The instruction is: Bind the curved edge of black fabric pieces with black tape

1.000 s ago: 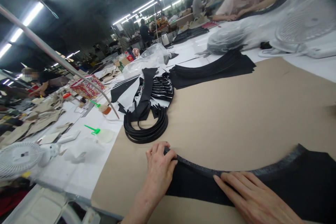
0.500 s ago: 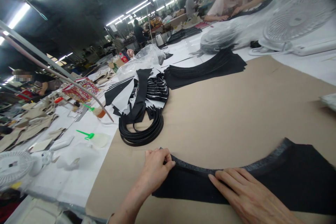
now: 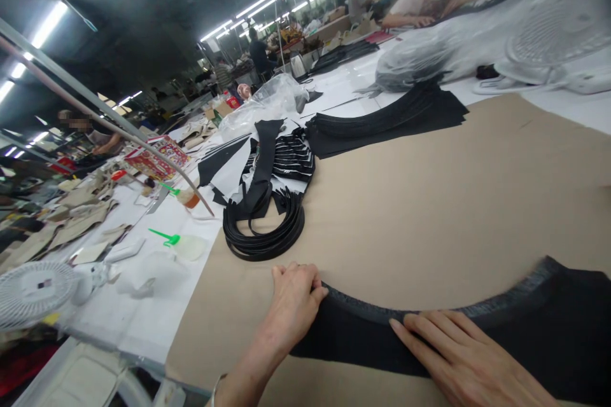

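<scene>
left hand (image 3: 293, 302) pinches the curved edge of the black fabric piece (image 3: 477, 340), right hand (image 3: 465, 362) flat and open on it, fabric lying on the brown paper (image 3: 429, 216) over the counter, black straps (image 3: 265, 238) nearby.

I see a big workshop hall under a dark ceiling (image 3: 157, 6) lined with long white fluorescent tube lights (image 3: 260, 5). A long white worktop (image 3: 143, 318) runs away from me, part covered by a tan cardboard sheet (image 3: 429, 203); a slanted grey metal pole (image 3: 191, 192) crosses the left.

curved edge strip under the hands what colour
Dark grey, textured edge strip; head view.
</scene>
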A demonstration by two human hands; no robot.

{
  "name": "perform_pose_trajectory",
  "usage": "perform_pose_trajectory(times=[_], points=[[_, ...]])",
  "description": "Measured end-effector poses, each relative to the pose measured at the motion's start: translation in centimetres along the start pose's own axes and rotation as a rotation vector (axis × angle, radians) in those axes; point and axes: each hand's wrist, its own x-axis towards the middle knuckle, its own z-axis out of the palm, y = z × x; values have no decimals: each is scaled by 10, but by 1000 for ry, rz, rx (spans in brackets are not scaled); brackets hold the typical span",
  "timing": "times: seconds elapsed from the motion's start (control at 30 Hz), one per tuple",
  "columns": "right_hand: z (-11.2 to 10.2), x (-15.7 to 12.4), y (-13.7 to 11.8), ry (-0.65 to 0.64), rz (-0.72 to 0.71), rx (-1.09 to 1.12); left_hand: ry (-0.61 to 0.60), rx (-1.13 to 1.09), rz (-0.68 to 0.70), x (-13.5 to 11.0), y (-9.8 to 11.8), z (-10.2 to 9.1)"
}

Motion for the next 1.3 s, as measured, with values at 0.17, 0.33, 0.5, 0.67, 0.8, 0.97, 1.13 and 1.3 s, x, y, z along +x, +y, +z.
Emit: perform_pose_trajectory(times=[0.17, 0.33, 0.5, 0.67, 0.8, 0.97, 1.13, 1.3], points=[[1, 0, 0, 17, -15, -34, 4, 8, -13, 0, 1, 0], [9, -9, 0, -22, -17, -46, 5, 16, -33, -1, 2, -1], [13, -13, 1, -71, -32, -65, -13, 30, -30, -1, 2, -4], [12, -12, 1, -44, -29, -52, -39, 64, -22, -2, 5, -8], [11, -12, 1, -53, -20, -35, -40, 102, -36, 1, 8, -7], [11, -11, 1, -15, 8, 1, -42, 151, -61, 4, 10, -1], [8, -8, 2, -24, 23, 17, -6, 199, -74, 3, 12, 2], [-4, 27, -10, -6, 7, 61, 38, 205, -75, 1, 15, 3]])
